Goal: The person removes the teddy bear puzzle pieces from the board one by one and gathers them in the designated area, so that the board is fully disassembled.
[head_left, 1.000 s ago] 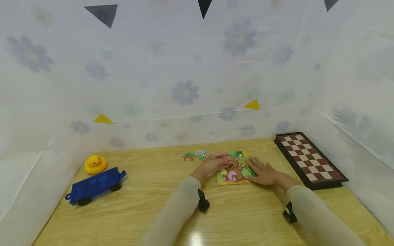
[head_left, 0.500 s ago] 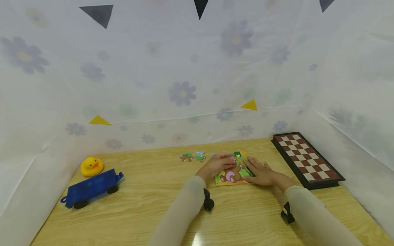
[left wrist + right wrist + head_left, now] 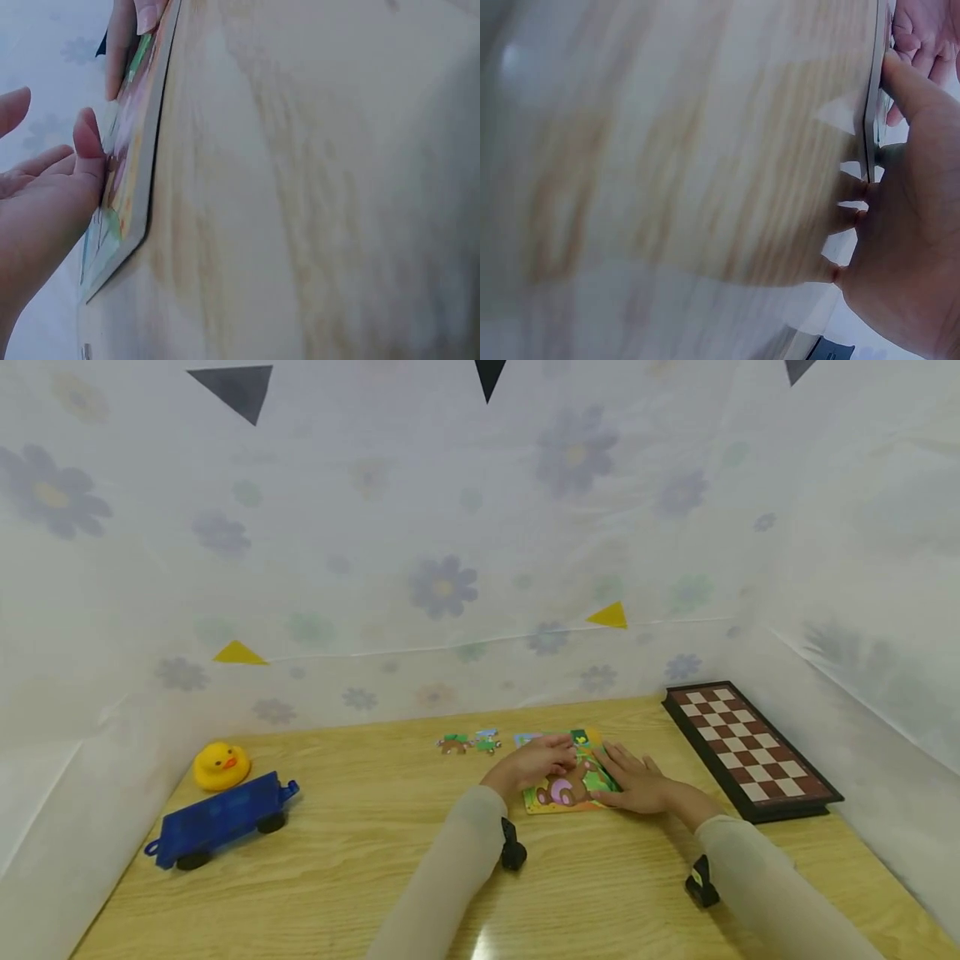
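A flat jigsaw puzzle (image 3: 561, 793) with a cartoon bear lies on the wooden table, its border coloured green, orange and blue. My left hand (image 3: 531, 762) is over its left and middle part, fingers loosely bent; the left wrist view shows the thumb (image 3: 88, 135) at the picture's surface. No piece shows in that hand. Across the puzzle's right side my right hand (image 3: 637, 783) rests with fingers spread, thumb on the board near the lower edge. Two loose puzzle pieces, a brown and green one (image 3: 453, 744) and a blue and green one (image 3: 487, 742), lie left of the puzzle.
At the far left stand a yellow rubber duck (image 3: 222, 767) and a blue toy wagon (image 3: 221, 820) with black wheels. A brown and white chequered board (image 3: 750, 747) in a black case lies at the right. Flowered cloth (image 3: 442, 587) walls the table in.
My left hand has moved slightly right over the puzzle, and the blue and green piece is now fully uncovered. The right hand stays in place. The head view has shifted slightly.
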The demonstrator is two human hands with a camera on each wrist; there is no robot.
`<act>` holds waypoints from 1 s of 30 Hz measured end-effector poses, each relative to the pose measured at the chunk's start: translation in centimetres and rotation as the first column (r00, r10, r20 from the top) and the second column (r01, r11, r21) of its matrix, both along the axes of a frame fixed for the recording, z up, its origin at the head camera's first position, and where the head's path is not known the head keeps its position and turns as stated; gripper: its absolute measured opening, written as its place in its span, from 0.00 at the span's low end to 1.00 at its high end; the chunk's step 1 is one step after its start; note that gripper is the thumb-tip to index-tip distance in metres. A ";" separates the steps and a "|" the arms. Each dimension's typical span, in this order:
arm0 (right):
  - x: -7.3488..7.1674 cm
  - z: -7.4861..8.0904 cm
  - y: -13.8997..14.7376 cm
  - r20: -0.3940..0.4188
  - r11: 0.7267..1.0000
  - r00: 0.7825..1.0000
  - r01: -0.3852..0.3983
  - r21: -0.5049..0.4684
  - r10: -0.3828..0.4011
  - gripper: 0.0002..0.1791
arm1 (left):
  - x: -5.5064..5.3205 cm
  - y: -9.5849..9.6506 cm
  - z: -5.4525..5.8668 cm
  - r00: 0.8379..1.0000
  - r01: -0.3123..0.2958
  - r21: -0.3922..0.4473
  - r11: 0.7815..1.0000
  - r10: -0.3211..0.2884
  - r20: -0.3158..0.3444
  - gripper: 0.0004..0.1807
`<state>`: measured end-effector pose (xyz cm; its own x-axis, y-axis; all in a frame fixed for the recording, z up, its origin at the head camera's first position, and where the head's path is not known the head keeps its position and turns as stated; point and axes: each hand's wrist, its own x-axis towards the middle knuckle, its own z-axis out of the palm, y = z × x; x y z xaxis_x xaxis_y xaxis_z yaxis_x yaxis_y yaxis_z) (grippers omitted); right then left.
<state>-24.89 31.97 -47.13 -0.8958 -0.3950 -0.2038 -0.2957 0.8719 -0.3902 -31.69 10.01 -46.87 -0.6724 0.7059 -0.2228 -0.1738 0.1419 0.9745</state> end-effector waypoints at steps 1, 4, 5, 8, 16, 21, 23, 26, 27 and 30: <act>0.1 0.1 0.0 -0.002 1.000 1.000 0.001 -0.007 -0.001 0.48 | 0.0 0.1 0.1 1.000 0.004 0.002 1.000 -0.005 0.010 0.32; 0.1 0.3 0.1 -0.005 1.000 1.000 0.008 -0.011 -0.008 0.47 | 0.0 0.5 0.2 1.000 0.001 0.015 1.000 -0.001 0.024 0.32; 0.1 0.4 0.2 -0.003 1.000 1.000 0.013 -0.016 -0.013 0.48 | 0.0 0.6 0.2 1.000 -0.003 0.025 1.000 0.003 0.029 0.32; 0.0 0.2 0.3 -0.001 0.999 1.000 0.026 -0.023 -0.026 0.50 | 0.1 0.7 0.3 0.999 -0.006 0.040 0.999 0.004 0.038 0.32; 0.0 -0.2 0.2 -0.015 0.999 0.999 0.028 -0.043 -0.029 0.50 | 0.0 0.5 -0.3 0.997 -0.006 0.049 0.999 0.002 0.071 0.33; 0.1 0.1 0.0 -0.024 0.998 0.999 0.027 -0.061 -0.029 0.46 | -0.2 0.5 -0.4 0.996 -0.021 0.073 0.997 0.014 0.088 0.33; 0.2 0.1 -0.1 -0.025 0.998 0.999 0.028 -0.064 -0.030 0.46 | -0.2 0.4 -0.3 0.995 -0.036 0.103 0.994 0.026 0.098 0.32; 0.2 0.0 -0.1 -0.028 0.997 0.999 0.027 -0.074 -0.029 0.46 | 0.0 0.3 -0.1 0.992 -0.062 0.152 0.986 0.044 0.122 0.31; 0.2 -0.1 -0.1 -0.026 0.996 0.999 0.028 -0.080 -0.030 0.45 | 0.0 0.2 -0.1 0.991 -0.071 0.164 0.984 0.050 0.126 0.31; 0.2 -0.2 0.0 -0.029 0.996 0.999 0.029 -0.082 -0.032 0.45 | 0.2 0.2 0.0 0.989 -0.093 0.186 0.978 0.069 0.128 0.30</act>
<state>-24.65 31.93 -47.31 -0.9128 -0.3818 -0.1450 -0.2823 0.8463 -0.4517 -31.47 10.16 -46.86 -0.7057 0.6875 -0.1712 -0.2943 -0.0646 0.9535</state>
